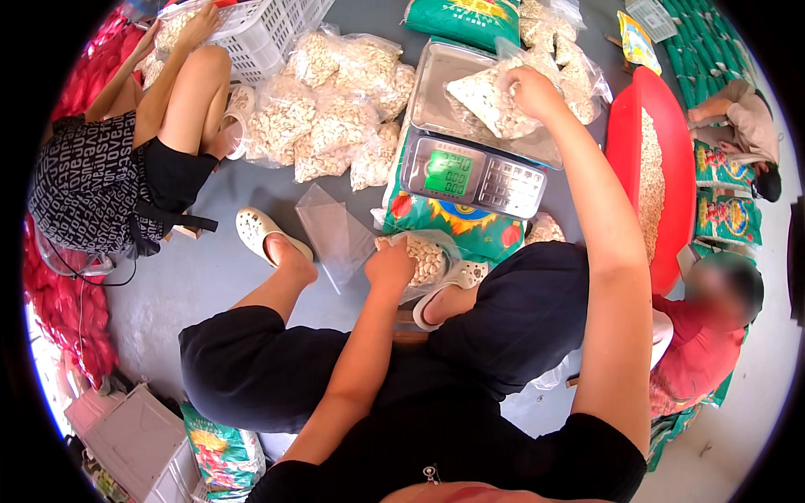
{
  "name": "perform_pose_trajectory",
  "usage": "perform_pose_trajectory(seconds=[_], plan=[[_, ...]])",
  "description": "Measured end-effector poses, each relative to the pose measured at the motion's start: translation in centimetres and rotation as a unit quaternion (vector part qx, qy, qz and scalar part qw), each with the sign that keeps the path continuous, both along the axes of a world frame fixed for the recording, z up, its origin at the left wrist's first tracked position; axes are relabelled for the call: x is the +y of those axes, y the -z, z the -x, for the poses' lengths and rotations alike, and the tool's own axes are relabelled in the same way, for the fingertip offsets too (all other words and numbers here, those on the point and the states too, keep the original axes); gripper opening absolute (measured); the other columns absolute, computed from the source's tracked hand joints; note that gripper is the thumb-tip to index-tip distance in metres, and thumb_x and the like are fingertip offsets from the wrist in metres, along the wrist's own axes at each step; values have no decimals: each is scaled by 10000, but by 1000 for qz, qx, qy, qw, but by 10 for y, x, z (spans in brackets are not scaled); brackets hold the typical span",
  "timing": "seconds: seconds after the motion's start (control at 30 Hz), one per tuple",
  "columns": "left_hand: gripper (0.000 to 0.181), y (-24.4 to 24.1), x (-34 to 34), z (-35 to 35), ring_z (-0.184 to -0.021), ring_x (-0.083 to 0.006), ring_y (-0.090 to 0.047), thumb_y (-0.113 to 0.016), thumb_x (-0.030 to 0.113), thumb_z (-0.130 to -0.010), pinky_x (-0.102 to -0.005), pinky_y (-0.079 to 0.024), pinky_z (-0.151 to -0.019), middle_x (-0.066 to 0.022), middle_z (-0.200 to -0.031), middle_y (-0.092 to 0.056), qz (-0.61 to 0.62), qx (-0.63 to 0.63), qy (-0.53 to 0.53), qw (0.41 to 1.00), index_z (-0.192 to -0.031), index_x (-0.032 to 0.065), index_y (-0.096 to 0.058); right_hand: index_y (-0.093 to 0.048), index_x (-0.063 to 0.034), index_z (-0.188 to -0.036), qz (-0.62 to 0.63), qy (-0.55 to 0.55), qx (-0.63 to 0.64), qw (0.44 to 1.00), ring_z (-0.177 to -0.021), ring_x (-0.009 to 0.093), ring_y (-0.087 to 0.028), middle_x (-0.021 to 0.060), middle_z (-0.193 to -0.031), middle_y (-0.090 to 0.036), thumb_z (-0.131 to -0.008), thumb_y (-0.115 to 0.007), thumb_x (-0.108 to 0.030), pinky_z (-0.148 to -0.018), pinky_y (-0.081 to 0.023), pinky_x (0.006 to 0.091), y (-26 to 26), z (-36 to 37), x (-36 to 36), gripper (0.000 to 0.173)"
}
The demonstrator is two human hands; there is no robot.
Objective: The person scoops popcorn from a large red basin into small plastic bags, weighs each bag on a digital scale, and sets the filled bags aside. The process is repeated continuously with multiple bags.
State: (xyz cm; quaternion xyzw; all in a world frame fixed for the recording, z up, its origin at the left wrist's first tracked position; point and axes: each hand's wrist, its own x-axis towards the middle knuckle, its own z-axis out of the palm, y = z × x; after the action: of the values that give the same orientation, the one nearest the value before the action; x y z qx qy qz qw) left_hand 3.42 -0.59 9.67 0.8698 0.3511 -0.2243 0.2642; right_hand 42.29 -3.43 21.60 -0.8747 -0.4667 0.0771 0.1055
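My right hand [531, 91] grips a clear plastic bag of pale flat seeds [487, 100], which look like pumpkin seeds. That bag is tilted over the metal pan [434, 94] of a digital scale [471, 173] with a lit green display. Between my feet, my left hand [391, 267] rests over an open clear bag of the same seeds [429, 264]; its fingertips are hidden, so I cannot tell whether it grips. Flat transparent plastic bags [333, 232] lie on the floor just left of it. Under the scale is a green printed sack [449, 229].
Several filled seed bags [339, 113] lie left of the scale, others [575, 82] behind it. A white plastic crate [270, 38] stands near a seated person [94, 182]. A red basin [682, 170] of grain-like pieces is at right, near a person in red [698, 364].
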Motion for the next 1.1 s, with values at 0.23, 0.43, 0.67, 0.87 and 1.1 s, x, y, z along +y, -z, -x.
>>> perform_pose_trajectory(seconds=[0.23, 0.43, 0.67, 0.87, 1.1], plan=[[556, 7, -5, 4, -931, -321, -613, -643, 309, -765, -420, -529, -705, -159, -1136, -515, -5, -23, -21, 999, -1298, 260, -494, -488, -3, -1231, 160, 93, -71, 980, -1124, 372, -522, 258, -1190, -539, -663, -708, -307, -950, -436, 400, 10, 5, 15, 681], [511, 2, 0, 10, -1045, -317, -533, -638, 257, -758, -408, -524, -752, -141, -1201, -452, -9, -29, -32, 999, -1259, 256, -536, -396, -46, -1313, 150, 55, -87, 983, -1162, 415, -470, 254, -1305, -424, -574, -755, -308, -956, -432, 439, 19, 9, 28, 863], [385, 10, 4, 26, -1028, -299, -542, -640, 214, -753, -409, -526, -742, -113, -1246, -463, -28, -119, -20, 992, -1137, 213, -624, -495, -145, -1218, 82, 82, -62, 991, -1046, 377, -561, 187, -1236, -492, -669, -656, -141, -892, -462, 436, 22, 9, 32, 572], [197, -8, 4, 26, -951, -302, -575, -658, 179, -747, -424, -521, -697, -106, -1109, -515, -46, -215, -60, 974, -929, 121, -614, -579, -165, -1150, 80, 122, -35, 989, -1002, 328, -598, 163, -1083, -618, -712, -632, -144, -869, -471, 404, 26, -12, 32, 442], [623, -15, 4, 27, -982, -364, -572, -710, 286, -725, -454, -498, -755, -154, -1117, -511, -16, -113, -148, 982, -1232, 78, -414, -636, -144, -943, -73, 207, 74, 973, -788, 252, -655, 125, -860, -673, -679, -688, -184, -687, -508, 362, 4, -6, 17, 272]])
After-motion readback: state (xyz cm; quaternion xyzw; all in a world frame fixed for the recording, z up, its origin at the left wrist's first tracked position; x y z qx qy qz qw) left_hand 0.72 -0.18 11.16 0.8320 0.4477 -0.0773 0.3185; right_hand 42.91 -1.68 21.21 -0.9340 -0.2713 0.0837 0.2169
